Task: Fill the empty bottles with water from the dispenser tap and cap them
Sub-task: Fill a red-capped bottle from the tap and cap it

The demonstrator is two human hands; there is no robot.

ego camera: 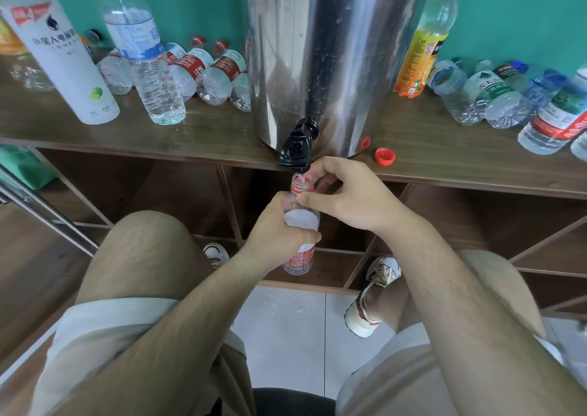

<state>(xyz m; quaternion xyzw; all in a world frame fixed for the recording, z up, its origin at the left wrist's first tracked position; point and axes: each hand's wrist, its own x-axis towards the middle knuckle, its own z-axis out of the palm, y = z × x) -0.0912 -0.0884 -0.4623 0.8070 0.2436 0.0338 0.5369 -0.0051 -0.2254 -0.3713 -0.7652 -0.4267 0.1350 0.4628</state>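
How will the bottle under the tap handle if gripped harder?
Thin clear bottle probably dents under a firm squeeze. Uncapped and partly filled under the tap, it would likely spill if squeezed or tilted. Left hand grips its middle.

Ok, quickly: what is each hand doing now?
Left hand: grips the bottle by its body.
Right hand: pinches its neck, below the tap.

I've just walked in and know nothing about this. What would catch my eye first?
The big steel dispenser stands on the wooden shelf, its black tap jutting over the edge. Just below, the left hand grips a red-labelled bottle while the right hand pinches its neck. A loose red cap lies on the shelf right of the dispenser.
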